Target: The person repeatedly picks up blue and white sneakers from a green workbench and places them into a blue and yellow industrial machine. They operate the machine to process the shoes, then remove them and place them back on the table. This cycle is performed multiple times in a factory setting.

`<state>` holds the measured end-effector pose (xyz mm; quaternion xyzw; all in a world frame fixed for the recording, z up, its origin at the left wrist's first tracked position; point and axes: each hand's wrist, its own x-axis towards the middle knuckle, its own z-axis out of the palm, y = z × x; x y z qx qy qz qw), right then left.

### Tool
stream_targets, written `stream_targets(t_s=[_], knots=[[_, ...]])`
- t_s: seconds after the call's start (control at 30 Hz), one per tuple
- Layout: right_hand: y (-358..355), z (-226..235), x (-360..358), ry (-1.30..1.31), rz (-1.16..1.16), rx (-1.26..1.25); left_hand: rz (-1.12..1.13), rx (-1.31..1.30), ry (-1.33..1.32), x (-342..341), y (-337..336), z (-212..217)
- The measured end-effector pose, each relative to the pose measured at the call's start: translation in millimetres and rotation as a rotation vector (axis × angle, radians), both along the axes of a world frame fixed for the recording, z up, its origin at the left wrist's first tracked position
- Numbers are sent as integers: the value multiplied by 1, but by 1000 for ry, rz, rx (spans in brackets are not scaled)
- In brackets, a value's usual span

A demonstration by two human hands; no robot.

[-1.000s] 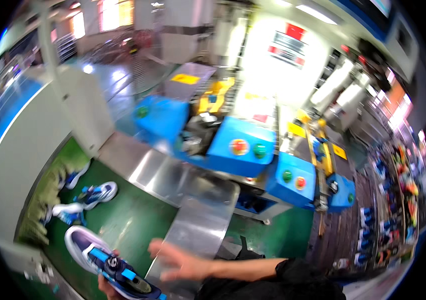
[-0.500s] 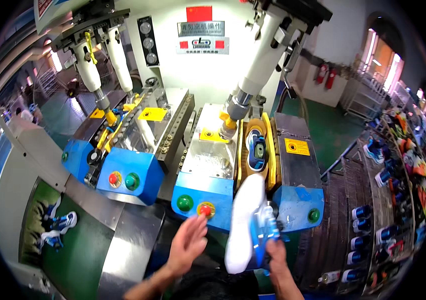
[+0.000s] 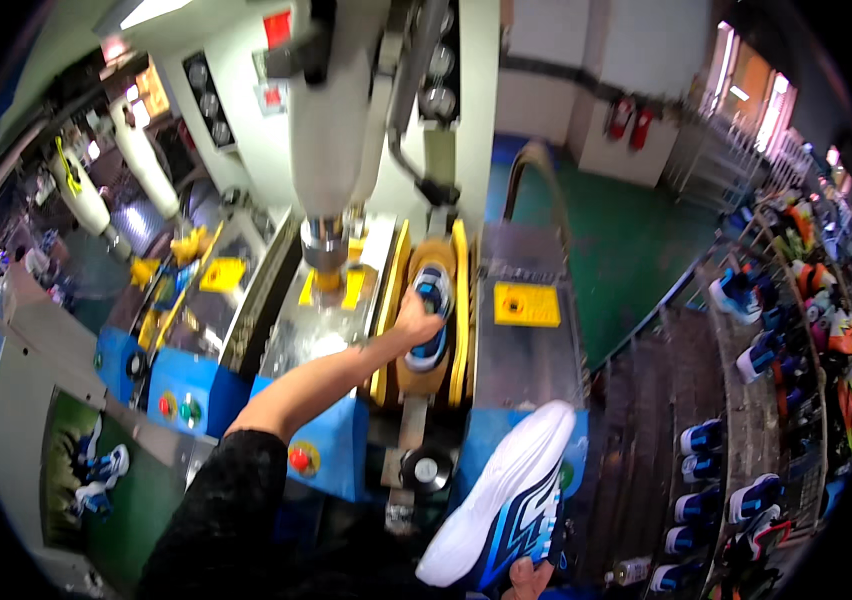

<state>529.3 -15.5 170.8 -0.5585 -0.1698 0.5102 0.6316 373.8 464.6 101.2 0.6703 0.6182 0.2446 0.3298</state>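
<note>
A blue and white sports shoe [image 3: 428, 352] sits sole down on a tan pad between two yellow-edged side walls [image 3: 461, 310] of the pressing machine. My left hand [image 3: 418, 322] is closed on this shoe around its opening, with the arm reaching across from the lower left. Closer to me, my right hand [image 3: 529, 577] grips a second sports shoe [image 3: 496, 510] by its upper. That shoe is tilted, its white sole turned toward the left and its blue and black side facing right. Most of my right hand's fingers are hidden behind it.
A press arm [image 3: 326, 240] hangs just left of the shoe bay. Blue control housings with a red button [image 3: 301, 459] face me. Racks [image 3: 746, 430] with several shoes stand on the right. More shoes lie in a green-lined opening [image 3: 136, 520] at the lower left.
My left hand has moved forward from the front of the machine and taken hold of the shoe in the bay. The held shoe has shifted slightly right and down. The view has turned right.
</note>
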Motion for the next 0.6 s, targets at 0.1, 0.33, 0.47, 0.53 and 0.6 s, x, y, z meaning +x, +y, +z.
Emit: stream_targets(t_s=[0.1, 0.33, 0.47, 0.53, 0.6], knots=[[6, 4, 1, -73, -74, 44, -180, -345, -236, -9, 20, 84], [176, 55, -28, 143, 114, -121, -112, -567, -782, -169, -220, 151], [361, 55, -10, 127, 625, -340, 305, -356, -1241, -249, -370, 143], [419, 47, -20, -240, 534, -392, 546, -134, -1412, -256, -408, 138], [463, -9, -10, -980, 549, -170, 820, -142, -1301, -265, -437, 122]])
